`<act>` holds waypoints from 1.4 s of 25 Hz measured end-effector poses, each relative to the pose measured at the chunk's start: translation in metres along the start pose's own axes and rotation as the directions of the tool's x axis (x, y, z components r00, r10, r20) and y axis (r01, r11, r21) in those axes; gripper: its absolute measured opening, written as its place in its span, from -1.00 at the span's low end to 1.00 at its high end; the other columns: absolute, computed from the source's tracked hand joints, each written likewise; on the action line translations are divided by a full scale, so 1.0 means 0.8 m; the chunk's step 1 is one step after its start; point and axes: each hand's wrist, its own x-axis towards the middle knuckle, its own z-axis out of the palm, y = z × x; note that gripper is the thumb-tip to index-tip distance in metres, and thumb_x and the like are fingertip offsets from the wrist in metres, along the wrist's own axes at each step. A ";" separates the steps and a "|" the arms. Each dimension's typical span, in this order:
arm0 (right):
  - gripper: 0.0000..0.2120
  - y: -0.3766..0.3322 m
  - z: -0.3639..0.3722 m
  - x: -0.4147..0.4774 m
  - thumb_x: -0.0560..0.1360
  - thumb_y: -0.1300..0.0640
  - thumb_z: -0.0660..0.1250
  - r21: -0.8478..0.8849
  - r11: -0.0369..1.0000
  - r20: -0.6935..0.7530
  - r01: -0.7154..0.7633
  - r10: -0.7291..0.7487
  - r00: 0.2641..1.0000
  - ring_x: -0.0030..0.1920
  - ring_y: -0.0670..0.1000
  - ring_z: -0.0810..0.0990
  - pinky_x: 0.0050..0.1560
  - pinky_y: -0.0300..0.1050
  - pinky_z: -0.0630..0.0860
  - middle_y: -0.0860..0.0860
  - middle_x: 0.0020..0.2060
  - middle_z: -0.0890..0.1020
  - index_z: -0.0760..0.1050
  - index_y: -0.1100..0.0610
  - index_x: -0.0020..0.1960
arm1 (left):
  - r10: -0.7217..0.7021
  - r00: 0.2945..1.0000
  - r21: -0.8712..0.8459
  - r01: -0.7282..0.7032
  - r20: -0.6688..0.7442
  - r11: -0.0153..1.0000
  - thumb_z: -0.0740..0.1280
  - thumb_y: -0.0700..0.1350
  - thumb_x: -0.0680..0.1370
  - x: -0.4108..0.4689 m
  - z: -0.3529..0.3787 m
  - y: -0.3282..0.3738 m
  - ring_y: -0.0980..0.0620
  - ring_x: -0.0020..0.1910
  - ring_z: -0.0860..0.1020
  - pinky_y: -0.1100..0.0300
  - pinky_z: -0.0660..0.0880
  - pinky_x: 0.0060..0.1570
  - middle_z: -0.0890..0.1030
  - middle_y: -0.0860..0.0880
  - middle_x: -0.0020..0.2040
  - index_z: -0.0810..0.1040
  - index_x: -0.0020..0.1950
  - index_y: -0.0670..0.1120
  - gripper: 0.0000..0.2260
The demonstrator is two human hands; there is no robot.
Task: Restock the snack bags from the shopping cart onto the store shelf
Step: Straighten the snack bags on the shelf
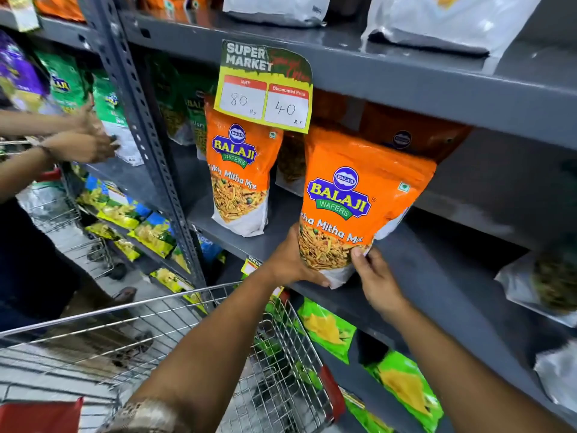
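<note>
An orange snack bag (359, 195) stands upright at the front edge of the grey middle shelf (415, 267). My left hand (288, 260) grips its lower left corner. My right hand (374, 276) pinches its lower right corner, thumb on the front. A matching orange bag (239, 170) stands to its left on the same shelf, and another orange bag (415, 135) sits behind it. The wire shopping cart (175, 332) is below my arms; its visible basket holds no bags.
A yellow price tag (265, 89) hangs from the shelf above. Green snack bags (327, 326) fill the lower shelf. On the left, another person's hands (84, 142) handle a green bag (115, 120) beyond the slotted upright post (146, 135). Silver bags (537, 276) lie at right.
</note>
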 end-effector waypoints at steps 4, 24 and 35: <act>-0.49 0.004 0.002 -0.005 0.35 -0.41 0.20 0.020 1.000 -0.058 -0.019 0.020 0.998 0.14 -0.21 0.54 0.21 -0.01 0.48 -0.28 0.06 0.63 0.45 -0.16 0.18 | 0.008 1.000 -0.019 -0.008 0.009 1.000 0.64 0.26 -0.11 -0.009 -0.004 0.013 0.16 0.25 0.41 0.24 0.41 0.14 0.30 0.46 0.16 0.08 0.24 0.33 0.07; -0.71 -0.175 -0.339 -0.143 0.49 0.02 0.22 -0.952 0.113 -0.307 -0.286 -0.384 0.871 0.12 0.24 0.54 0.26 0.15 0.32 0.20 0.05 0.64 0.50 0.00 0.19 | 0.272 0.883 -0.179 -0.218 0.382 0.959 0.63 0.13 -0.03 -0.058 0.416 0.237 0.38 0.08 0.51 0.35 0.47 0.10 0.56 0.20 0.14 0.34 0.29 0.11 -0.06; -0.59 -0.162 -0.377 -0.193 0.51 -0.13 0.17 -0.948 0.213 -0.317 -0.236 -0.581 0.750 0.05 0.31 0.50 0.13 0.19 0.40 0.26 0.06 0.59 0.40 0.03 0.29 | 0.157 0.931 -0.066 -0.143 0.328 0.988 0.64 0.17 0.03 -0.053 0.363 0.200 0.23 0.09 0.54 0.43 0.47 -0.03 0.58 0.23 0.10 0.33 0.16 0.21 -0.21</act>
